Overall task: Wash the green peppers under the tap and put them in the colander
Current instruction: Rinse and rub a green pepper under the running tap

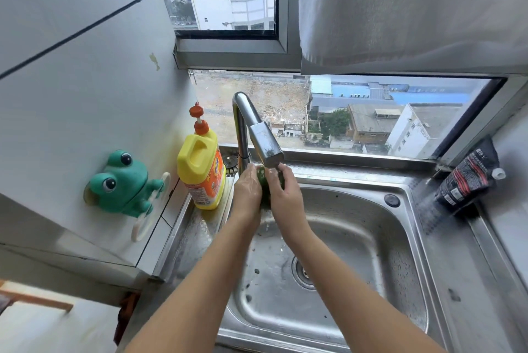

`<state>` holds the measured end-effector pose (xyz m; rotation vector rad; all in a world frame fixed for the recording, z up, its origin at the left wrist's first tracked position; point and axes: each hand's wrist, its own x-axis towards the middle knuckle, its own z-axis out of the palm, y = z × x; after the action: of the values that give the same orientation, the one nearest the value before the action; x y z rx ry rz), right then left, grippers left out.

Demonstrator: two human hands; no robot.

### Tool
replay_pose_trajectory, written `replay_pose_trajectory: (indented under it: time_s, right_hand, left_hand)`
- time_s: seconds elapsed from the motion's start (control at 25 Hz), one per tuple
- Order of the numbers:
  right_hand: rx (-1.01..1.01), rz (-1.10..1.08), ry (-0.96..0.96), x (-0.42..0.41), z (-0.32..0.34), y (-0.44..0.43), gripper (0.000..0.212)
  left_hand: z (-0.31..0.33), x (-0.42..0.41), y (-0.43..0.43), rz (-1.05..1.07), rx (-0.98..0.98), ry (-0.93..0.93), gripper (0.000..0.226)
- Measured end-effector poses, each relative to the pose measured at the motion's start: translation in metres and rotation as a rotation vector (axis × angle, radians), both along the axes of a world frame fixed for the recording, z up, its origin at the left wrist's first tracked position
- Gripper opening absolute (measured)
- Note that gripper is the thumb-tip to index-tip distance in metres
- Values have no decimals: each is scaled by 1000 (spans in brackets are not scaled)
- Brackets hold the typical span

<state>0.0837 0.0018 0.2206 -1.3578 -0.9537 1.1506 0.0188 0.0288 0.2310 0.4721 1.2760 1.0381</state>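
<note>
Bright daylight from the window [371, 112]; wide-angle edges curve.

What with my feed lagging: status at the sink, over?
Left hand and right hand hold dark green pepper under shiny steel tap. Colander not in view. Nothing blocking.

Nothing was legible. The orange label [209, 181] on the yellow bottle [197, 152], at nine o'clock from the tap [258, 132], and the print on the black pouch [465, 181], at three o'clock, were too blurred.

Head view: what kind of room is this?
Likely a home kitchen: stainless steel sink, chrome tap over a green pepper, yellow detergent bottle with an orange pump.
</note>
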Motion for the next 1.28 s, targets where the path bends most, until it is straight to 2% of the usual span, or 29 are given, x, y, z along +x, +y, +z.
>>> replay_pose_trajectory:
  time_s: [0.12, 0.24, 0.4, 0.48, 0.56, 0.68, 0.76, 0.84, 0.92, 1.0, 1.08, 1.16, 1.28]
  right_hand:
    - [79, 261, -118, 22, -1, -4, 45]
    - [106, 324, -229, 34, 6, -7, 42]
    - [-2, 445, -268, 40, 11, 4, 48]
    - [10, 512, -317, 43, 9, 4, 58]
    - [111, 528, -457, 45, 1, 2, 70]
    - [222, 460, -678, 50, 0, -5, 63]
    - [253, 371, -718, 50, 1, -10, 57]
    - [243, 248, -637, 43, -2, -13, 41]
    - [88, 116, -397, 37, -2, -8, 26]
    - [-171, 56, -81, 35, 0, 2, 24]
    - [-310, 60, 102, 32, 2, 7, 19]
    - [-214, 39, 160, 26, 5, 6, 5]
    - [-6, 144, 121, 28, 13, 2, 17]
  left_hand:
    - [5, -15, 15, -72, -122, -153, 31]
    - [6, -17, 12, -178, -193, -189, 27]
    - [5, -10, 6, -172, -281, -240, 28]
    - [3, -13, 5, -196, -314, -280, 27]
    - [4, -19, 4, -215, -324, -346, 20]
    - [1, -27, 6, -325, -313, -340, 30]
    - [1, -27, 3, -399, -289, -262, 36]
    - [2, -20, -5, -396, -203, -87, 37]
    - [-3, -11, -10, -329, 13, 105, 35]
    - [-13, -7, -13, -256, 259, 137, 25]
    - [-16, -6, -13, -135, 350, 79, 21]
    - [-17, -1, -9, -33, 310, 24, 26]
    - [-7, 1, -7, -48, 4, -75, 31]
